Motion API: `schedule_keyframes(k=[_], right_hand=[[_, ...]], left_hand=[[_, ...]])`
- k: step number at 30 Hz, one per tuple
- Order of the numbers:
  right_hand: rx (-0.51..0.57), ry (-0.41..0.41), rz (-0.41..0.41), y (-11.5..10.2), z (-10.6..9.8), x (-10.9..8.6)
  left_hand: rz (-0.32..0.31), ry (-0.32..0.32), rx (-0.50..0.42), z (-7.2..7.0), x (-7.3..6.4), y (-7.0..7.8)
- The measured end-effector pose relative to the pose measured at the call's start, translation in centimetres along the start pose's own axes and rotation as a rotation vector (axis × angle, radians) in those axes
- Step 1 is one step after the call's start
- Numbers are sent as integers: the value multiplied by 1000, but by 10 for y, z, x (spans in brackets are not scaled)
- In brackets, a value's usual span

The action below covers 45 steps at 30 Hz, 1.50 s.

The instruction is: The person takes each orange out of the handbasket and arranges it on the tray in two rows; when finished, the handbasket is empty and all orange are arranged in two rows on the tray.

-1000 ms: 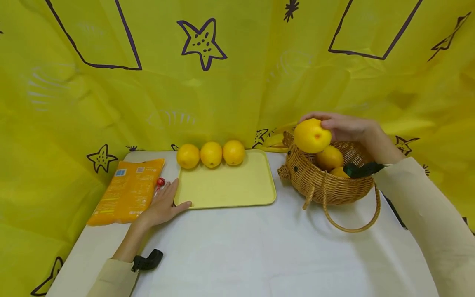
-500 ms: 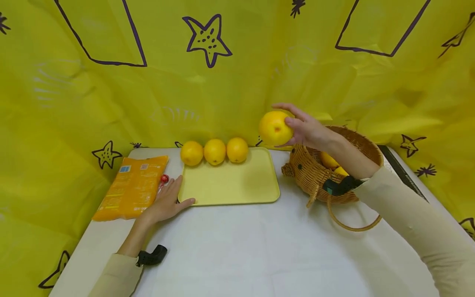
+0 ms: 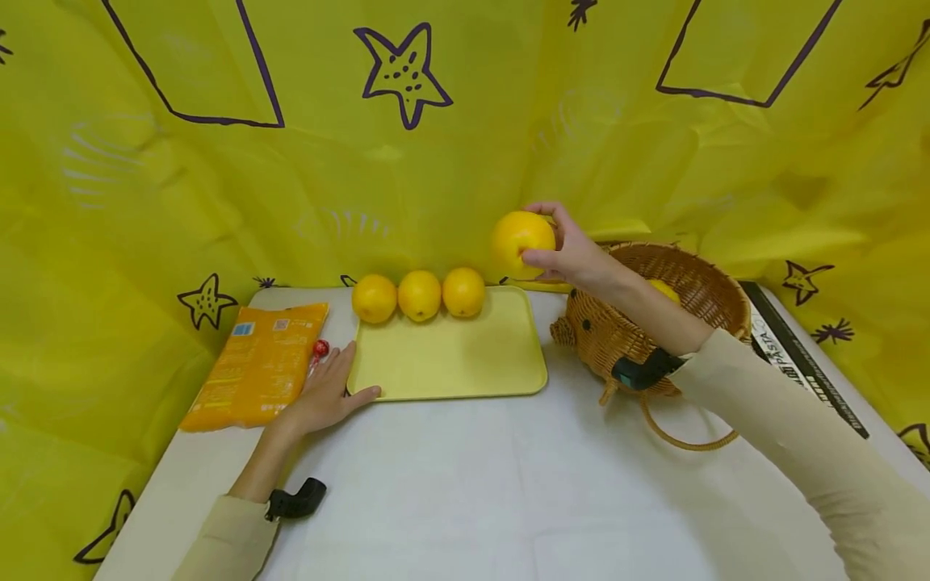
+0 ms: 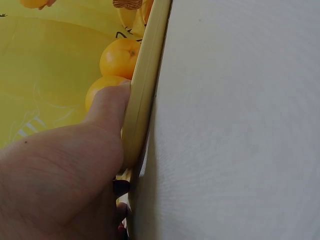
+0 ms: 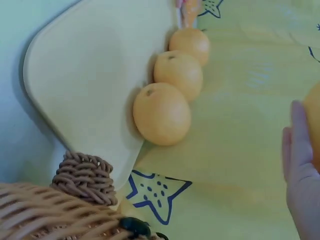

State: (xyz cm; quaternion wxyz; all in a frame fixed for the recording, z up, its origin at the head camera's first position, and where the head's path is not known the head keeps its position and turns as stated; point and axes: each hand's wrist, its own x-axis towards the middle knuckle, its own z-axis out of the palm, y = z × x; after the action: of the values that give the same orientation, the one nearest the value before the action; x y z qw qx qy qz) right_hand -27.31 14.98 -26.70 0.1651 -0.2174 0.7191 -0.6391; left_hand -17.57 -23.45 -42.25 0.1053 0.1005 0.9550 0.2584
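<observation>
My right hand (image 3: 574, 254) grips an orange (image 3: 517, 236) in the air, right of and above the yellow tray (image 3: 450, 363). Three more oranges (image 3: 420, 295) stand in a row along the tray's back edge, from its left corner to about the middle. At the tray's left end rests my left hand (image 3: 323, 397), fingers extended along the side and thumb at the front corner. In the left wrist view, its thumb (image 4: 107, 102) lies against the tray rim (image 4: 145, 75). Most of the held orange (image 5: 314, 125) is cut off in the right wrist view.
A pig-shaped wicker basket (image 3: 603, 339) with a loop handle stands right of the tray, an orange (image 3: 664, 290) showing inside. To the left lie an orange packet (image 3: 254, 367) and a red lollipop (image 3: 320, 348). A printed black-and-white box (image 3: 806, 363) lies behind the right forearm. Yellow cloth hangs behind.
My right hand has lifted the orange from above the basket and carried it left towards the tray, slowing in the last half second. My left hand has stayed at the tray.
</observation>
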Motion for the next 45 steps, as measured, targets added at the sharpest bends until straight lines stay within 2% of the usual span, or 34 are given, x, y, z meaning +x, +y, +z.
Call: schedule_keyframes(k=[4,12,17,21,24,30,35,41,45], right_hand=[[-185,-2,54,-1,4,9],[-492,-75,55,-4,4,44],[-605,-129,39,0,-3,61],[-687,-184,10,10,-9,71],[-737,-221,19,19,-9,76],[-793,-267,31,31,-4,82],[-814,-271,57,36,-2,85],[-750,-243,60,45,-2,90],[-733,-257,74,47,-3,91]], left_hand=[[-2,3,10,-2,1,2],[4,10,8,-3,0,1],[22,7,-6,-1,0,1],[23,9,6,0,1,2],[22,9,8,0,1,2],[19,11,3,0,-1,1],[22,10,2,0,0,1],[19,14,3,1,1,0],[12,8,-6,2,1,-1]])
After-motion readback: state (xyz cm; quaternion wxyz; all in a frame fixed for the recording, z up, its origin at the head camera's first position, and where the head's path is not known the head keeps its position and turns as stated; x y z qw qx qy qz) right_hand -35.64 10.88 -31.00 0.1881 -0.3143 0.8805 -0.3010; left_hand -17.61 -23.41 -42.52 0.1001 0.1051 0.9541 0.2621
